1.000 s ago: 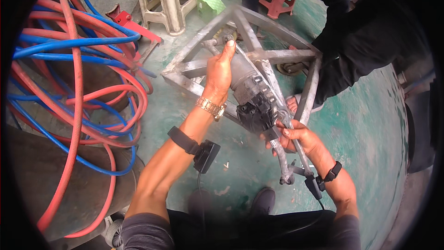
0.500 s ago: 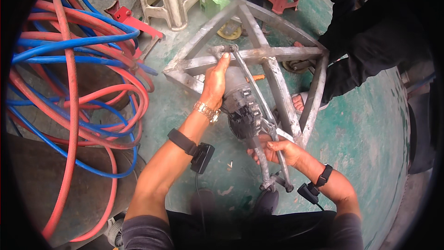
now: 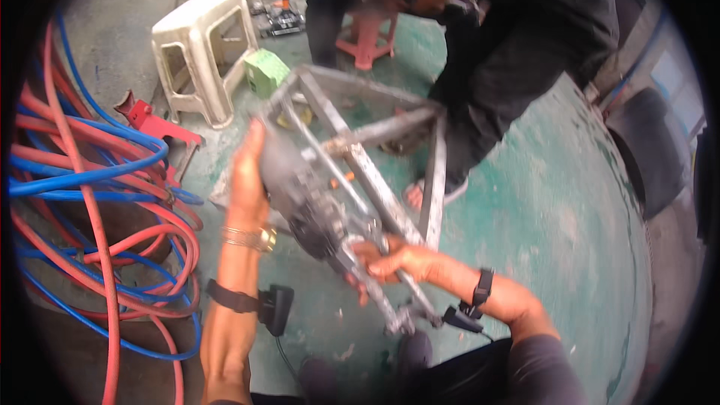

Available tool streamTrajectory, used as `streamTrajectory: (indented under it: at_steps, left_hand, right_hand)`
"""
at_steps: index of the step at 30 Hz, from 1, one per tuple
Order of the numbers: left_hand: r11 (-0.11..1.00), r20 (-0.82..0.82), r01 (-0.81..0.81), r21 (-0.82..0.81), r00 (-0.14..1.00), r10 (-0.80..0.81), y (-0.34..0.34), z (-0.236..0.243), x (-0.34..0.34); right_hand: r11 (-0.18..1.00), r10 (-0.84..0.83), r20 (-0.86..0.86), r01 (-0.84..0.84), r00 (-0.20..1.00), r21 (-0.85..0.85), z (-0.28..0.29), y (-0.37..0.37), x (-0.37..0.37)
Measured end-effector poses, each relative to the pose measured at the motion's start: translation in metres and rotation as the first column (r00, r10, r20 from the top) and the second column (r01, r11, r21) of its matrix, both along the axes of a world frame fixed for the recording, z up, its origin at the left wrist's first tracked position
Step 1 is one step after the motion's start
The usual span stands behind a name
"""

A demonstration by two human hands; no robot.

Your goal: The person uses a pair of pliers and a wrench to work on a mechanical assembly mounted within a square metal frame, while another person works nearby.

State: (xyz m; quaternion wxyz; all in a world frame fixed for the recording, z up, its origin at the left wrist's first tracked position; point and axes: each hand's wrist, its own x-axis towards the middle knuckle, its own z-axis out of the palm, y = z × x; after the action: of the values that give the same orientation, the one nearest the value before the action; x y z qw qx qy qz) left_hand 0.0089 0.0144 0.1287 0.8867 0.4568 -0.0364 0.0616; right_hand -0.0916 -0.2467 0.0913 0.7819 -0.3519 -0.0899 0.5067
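Between my hands I hold a grey and black windshield wiper linkage [image 3: 304, 206], a motor housing with long metal rods, tilted and blurred. My left hand [image 3: 249, 169] is wrapped against the motor's left side, its fingers mostly hidden under it. My right hand [image 3: 394, 261] is closed round the rods at the lower end, with the thumb on top. Behind the linkage a bare triangular steel frame [image 3: 433, 202] stands low over the green floor; I cannot tell whether the linkage touches it.
Red hoses [image 3: 105, 270] and blue hoses [image 3: 112, 172] lie coiled at the left, near a red metal bracket [image 3: 161, 126]. A white stool [image 3: 202, 22] and a green box [image 3: 266, 73] stand beyond. A person's dark trouser leg [image 3: 495, 97] is beside the frame; another person sits behind.
The view has swung, so the frame, stools and hoses sit further left and lower. Both hands keep hold of the linkage, which appears further left. More of the people and the right side shows.
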Motion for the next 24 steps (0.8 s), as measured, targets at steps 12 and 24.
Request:
streamTrajectory:
  at_steps: [12, 24]
  left_hand:
    - [0.958, 0.470, 0.282, -0.050, 0.853, -0.226, 0.018, 0.109, -0.076]
    - [0.824, 0.514, 0.391, -0.410, 0.845, -0.146, 0.008, 0.091, -0.093]
  right_hand:
    - [0.954, -0.063, 0.812, 0.273, 0.581, -0.121, 0.157, 0.051, 0.026]
    - [0.976, -0.019, 0.778, 0.181, 0.628, -0.122, 0.164, 0.065, 0.014]
